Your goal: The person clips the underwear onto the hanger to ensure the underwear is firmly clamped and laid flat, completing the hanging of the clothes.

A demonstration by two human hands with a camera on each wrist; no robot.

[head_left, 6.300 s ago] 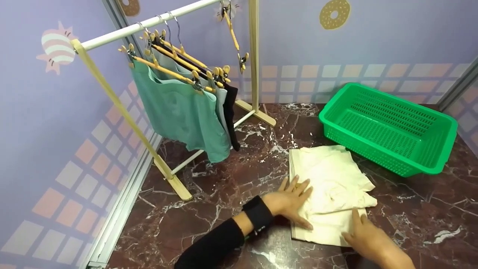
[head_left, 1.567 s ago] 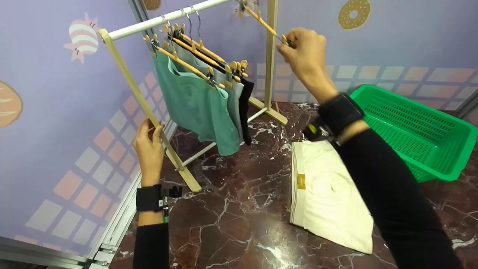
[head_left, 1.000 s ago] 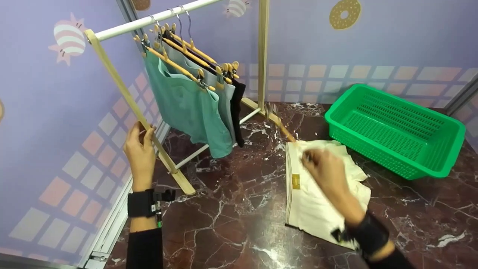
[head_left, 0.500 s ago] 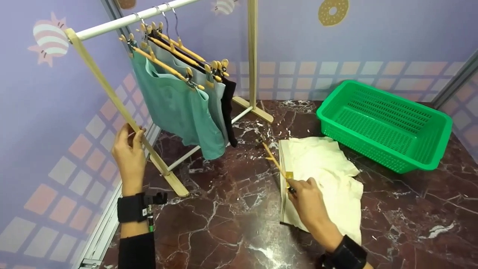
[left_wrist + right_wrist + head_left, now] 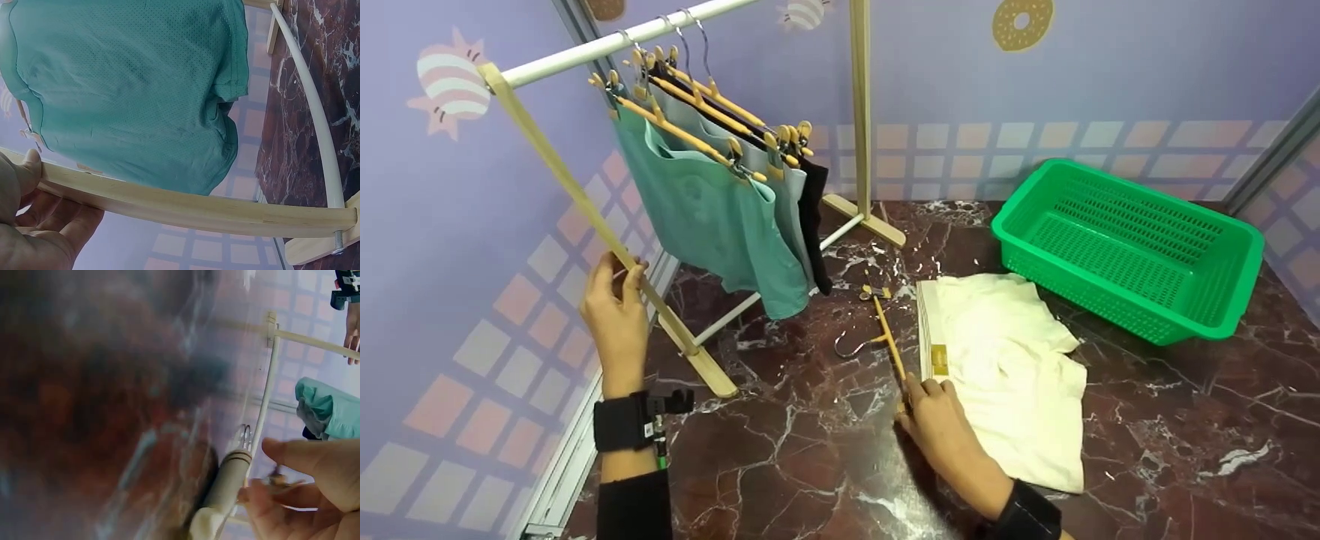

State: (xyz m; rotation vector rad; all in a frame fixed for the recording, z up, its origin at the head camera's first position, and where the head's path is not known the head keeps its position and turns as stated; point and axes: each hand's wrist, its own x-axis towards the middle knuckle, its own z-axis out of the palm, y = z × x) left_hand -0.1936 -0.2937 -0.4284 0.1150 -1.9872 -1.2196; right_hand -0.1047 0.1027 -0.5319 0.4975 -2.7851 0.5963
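My left hand (image 5: 617, 322) grips the wooden post (image 5: 559, 166) of a clothes rack; the left wrist view shows thumb and fingers on either side of the post (image 5: 191, 209). With my right hand (image 5: 949, 431) I hold one end of an orange-yellow clip hanger (image 5: 888, 335), low over the tabletop. Its hook points left, and the held clip is mostly hidden by my fingers. Right beside it lies a folded pair of cream shorts (image 5: 1012, 375), waistband and gold label toward the hanger. The right wrist view has my curled right hand (image 5: 315, 478) at its lower right.
Teal shorts (image 5: 712, 221), grey and black garments hang on clip hangers from the rack's white rail (image 5: 585, 54). A green perforated basket (image 5: 1110, 300) stands behind and right of the cream shorts. Patterned walls border the dark marbled tabletop (image 5: 810, 465).
My right hand has taken the hanger from the rack's far end and brought it down beside the cream shorts' waistband. My left hand has gone from the shorts to the post and stayed there.
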